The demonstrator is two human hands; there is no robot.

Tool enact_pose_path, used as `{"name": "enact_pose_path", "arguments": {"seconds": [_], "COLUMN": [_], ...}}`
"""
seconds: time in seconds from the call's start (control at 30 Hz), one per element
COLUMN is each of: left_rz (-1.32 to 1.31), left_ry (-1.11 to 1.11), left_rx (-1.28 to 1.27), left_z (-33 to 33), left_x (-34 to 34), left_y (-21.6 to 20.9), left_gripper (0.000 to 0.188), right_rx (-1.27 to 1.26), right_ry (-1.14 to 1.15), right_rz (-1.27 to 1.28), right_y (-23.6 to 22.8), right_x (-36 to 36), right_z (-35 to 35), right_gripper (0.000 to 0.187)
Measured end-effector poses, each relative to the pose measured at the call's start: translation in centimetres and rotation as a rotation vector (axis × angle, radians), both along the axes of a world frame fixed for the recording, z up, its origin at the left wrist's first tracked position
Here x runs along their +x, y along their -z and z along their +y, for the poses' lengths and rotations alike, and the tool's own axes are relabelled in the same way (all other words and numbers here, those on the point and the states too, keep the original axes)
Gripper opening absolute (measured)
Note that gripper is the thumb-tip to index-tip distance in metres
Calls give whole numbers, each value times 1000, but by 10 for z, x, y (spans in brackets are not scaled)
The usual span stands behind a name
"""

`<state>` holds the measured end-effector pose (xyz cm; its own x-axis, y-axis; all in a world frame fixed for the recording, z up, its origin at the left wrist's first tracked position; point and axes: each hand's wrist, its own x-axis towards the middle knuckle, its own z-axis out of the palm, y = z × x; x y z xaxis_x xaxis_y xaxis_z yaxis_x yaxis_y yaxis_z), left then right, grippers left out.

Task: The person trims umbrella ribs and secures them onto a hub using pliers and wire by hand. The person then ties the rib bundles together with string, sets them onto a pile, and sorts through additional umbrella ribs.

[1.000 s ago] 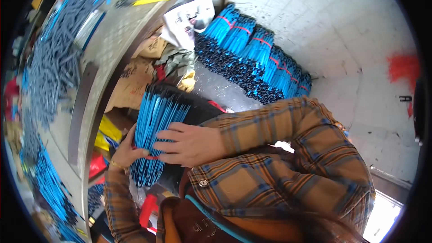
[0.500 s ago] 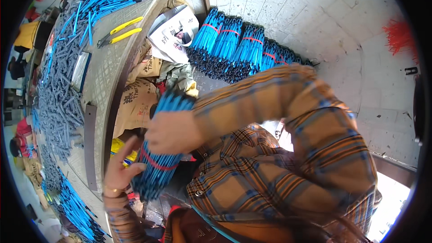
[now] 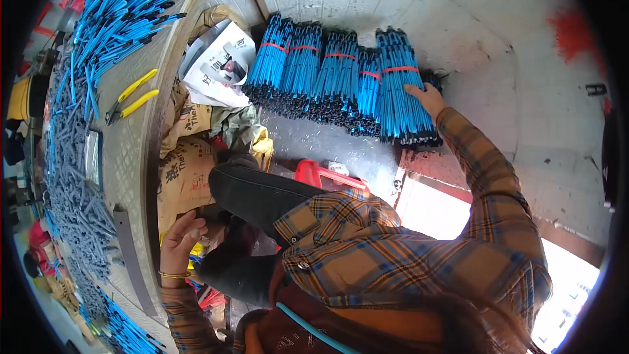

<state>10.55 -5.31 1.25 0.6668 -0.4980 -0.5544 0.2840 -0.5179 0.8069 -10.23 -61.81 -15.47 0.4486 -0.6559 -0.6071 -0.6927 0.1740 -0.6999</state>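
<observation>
My right hand [image 3: 430, 100] grips a bundle of thin blue sticks with black ends [image 3: 397, 82], tied by a red band, from its right side. The thumb lies on the sticks and some fingers are hidden behind them. This bundle stands in front of others at the right end of a row by the wall. Several like it, such as the leftmost bundle [image 3: 268, 52], stand upright to its left. My left hand [image 3: 183, 242] hangs beside the table's edge with its fingers loosely apart and nothing in them.
On the table [image 3: 131, 141] lie yellow-handled pliers [image 3: 133, 96], a heap of grey pieces [image 3: 75, 170] and loose blue sticks [image 3: 124, 13]. A white bag [image 3: 219, 65] and brown paper bags [image 3: 187, 177] stand beside it. A red plastic stool [image 3: 327, 176] is near my knees.
My right hand has carried the banded bundle from in front of my body out to the row by the wall. My left hand has come away from the bundle.
</observation>
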Motion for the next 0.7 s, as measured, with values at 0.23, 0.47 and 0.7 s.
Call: {"name": "enact_pose_path", "arguments": {"seconds": [0.23,0.47,0.7], "left_rz": [116,-91,-395], "left_ry": [-203,74,66], "left_rx": [125,232,546], "left_z": [19,23,69], "left_x": [14,-18,-39], "left_y": [37,98,84], "left_gripper": [42,37,47], "right_rx": [-365,-501,-546], "right_ry": [-485,-602,-495], "right_rz": [409,18,-375], "right_y": [165,219,9], "right_x": [72,17,170], "right_z": [3,-61,42], "right_gripper": [89,86,47]}}
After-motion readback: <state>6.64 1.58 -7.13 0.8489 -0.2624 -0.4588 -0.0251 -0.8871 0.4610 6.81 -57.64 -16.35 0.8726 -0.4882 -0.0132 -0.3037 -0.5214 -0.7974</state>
